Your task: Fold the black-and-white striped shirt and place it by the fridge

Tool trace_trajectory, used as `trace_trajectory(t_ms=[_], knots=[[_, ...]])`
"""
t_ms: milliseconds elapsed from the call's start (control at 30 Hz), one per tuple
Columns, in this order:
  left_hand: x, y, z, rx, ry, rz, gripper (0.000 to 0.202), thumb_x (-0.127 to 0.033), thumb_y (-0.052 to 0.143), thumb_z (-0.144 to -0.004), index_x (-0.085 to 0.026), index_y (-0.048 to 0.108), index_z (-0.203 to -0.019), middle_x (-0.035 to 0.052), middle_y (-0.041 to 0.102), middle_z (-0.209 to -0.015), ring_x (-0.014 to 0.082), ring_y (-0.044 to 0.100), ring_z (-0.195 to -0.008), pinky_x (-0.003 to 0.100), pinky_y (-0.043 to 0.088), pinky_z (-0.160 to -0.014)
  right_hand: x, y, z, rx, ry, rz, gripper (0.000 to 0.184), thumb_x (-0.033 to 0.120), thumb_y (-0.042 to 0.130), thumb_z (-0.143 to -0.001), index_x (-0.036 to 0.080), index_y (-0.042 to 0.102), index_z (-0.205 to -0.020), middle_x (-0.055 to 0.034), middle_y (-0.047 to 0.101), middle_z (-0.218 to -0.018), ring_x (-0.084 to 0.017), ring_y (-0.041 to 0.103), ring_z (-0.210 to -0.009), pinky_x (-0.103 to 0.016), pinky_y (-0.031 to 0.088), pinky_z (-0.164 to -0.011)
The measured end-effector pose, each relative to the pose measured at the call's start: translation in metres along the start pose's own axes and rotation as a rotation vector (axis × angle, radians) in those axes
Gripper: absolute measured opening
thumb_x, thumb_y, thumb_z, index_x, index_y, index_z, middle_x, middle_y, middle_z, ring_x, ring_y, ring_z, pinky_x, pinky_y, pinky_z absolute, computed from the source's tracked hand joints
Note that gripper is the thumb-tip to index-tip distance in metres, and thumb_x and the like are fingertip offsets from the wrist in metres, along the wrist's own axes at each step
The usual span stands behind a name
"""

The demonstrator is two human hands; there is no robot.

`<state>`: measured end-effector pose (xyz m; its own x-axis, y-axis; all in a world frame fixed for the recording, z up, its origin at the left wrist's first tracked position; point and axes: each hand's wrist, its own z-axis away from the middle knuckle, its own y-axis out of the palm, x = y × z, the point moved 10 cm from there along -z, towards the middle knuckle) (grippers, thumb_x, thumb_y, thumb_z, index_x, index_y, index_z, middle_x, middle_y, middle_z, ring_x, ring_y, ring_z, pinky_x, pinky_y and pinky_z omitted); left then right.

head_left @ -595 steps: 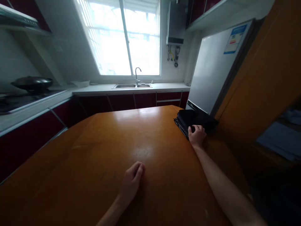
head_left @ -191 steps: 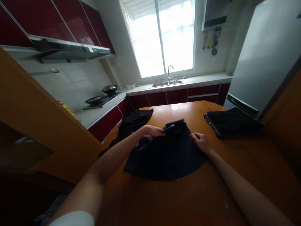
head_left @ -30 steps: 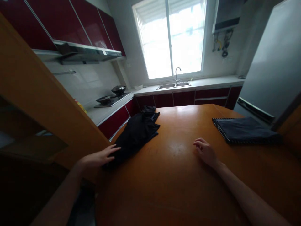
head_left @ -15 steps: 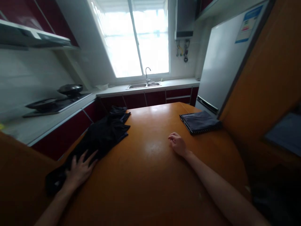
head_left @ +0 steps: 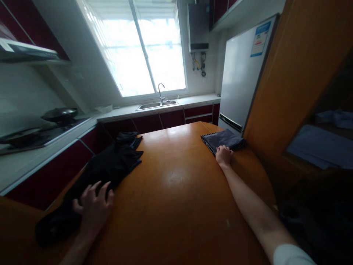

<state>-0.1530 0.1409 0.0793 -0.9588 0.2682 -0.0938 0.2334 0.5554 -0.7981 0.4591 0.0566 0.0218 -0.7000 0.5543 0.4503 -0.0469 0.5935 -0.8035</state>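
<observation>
A loose black garment [head_left: 110, 165] lies stretched along the left edge of the orange wooden table [head_left: 179, 213]. My left hand [head_left: 93, 206] rests on its near end with fingers spread, palm down. At the far right of the table sits a folded dark cloth [head_left: 224, 138] with a striped edge. My right hand [head_left: 224, 154] reaches out to its near corner, fingers curled against the cloth's edge.
A grey fridge [head_left: 239, 73] stands just behind the folded cloth, and a tall wooden cabinet [head_left: 303, 73] rises on the right. A counter with a sink [head_left: 157, 106] runs under the window. A wok [head_left: 59, 114] sits on the stove at left.
My right hand has moved from the middle of the table to the folded cloth. My left hand has slid nearer along the black garment. The view has swung right.
</observation>
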Motion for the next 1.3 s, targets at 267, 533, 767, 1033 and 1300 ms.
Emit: trace_trajectory(t_ms=[267,533,767,1033,1300], knots=[[-0.083,0.034,0.013,0.130,0.361,0.176,0.034,-0.034,0.039,-0.094,-0.023,0.064,-0.115,0.0128,0.061,-0.130,0.0316,0.050,-0.129,0.052,0.036,-0.106,-0.023,-0.011,0.003,-0.082,0.163,-0.055,0.029,0.030,0.054,-0.094,0.013,0.066,-0.114,-0.0209,0.065,-0.117,-0.033,0.055,-0.110,-0.040,0.037,-0.088],[-0.058,0.048,0.006,0.153,0.233,0.226,0.033,-0.037,0.039,-0.095,-0.023,0.066,-0.108,0.0100,0.062,-0.127,0.0300,0.053,-0.121,0.046,0.043,-0.099,-0.040,-0.001,-0.001,-0.006,0.242,-0.093,0.023,0.024,0.051,-0.093,0.011,0.068,-0.103,-0.0236,0.068,-0.107,-0.034,0.060,-0.105,-0.043,0.038,-0.089],[-0.054,0.054,0.006,0.165,0.236,0.244,0.031,-0.037,0.042,-0.093,-0.023,0.066,-0.109,0.0087,0.063,-0.125,0.0285,0.054,-0.120,0.045,0.042,-0.103,-0.022,-0.015,-0.005,-0.048,0.142,-0.140,0.024,0.020,0.041,-0.097,0.016,0.064,-0.101,-0.0167,0.066,-0.113,-0.029,0.054,-0.108,-0.039,0.034,-0.087],[-0.053,0.055,0.005,0.178,0.217,0.290,0.031,-0.037,0.043,-0.092,-0.024,0.065,-0.110,0.0076,0.065,-0.123,0.0279,0.056,-0.119,0.045,0.042,-0.106,0.138,-0.026,0.083,0.140,-0.639,-0.362,0.017,0.009,0.043,-0.093,0.019,0.056,-0.090,-0.0092,0.062,-0.095,-0.025,0.051,-0.098,-0.036,0.035,-0.088],[-0.066,0.046,0.011,0.242,0.258,0.417,0.031,-0.035,0.044,-0.094,-0.022,0.064,-0.113,0.0092,0.066,-0.120,0.0273,0.057,-0.119,0.047,0.041,-0.108,0.255,-0.066,0.332,0.621,-1.561,-0.619,0.007,0.019,0.056,-0.092,0.019,0.059,-0.098,-0.0064,0.064,-0.102,-0.019,0.056,-0.096,-0.028,0.047,-0.084]])
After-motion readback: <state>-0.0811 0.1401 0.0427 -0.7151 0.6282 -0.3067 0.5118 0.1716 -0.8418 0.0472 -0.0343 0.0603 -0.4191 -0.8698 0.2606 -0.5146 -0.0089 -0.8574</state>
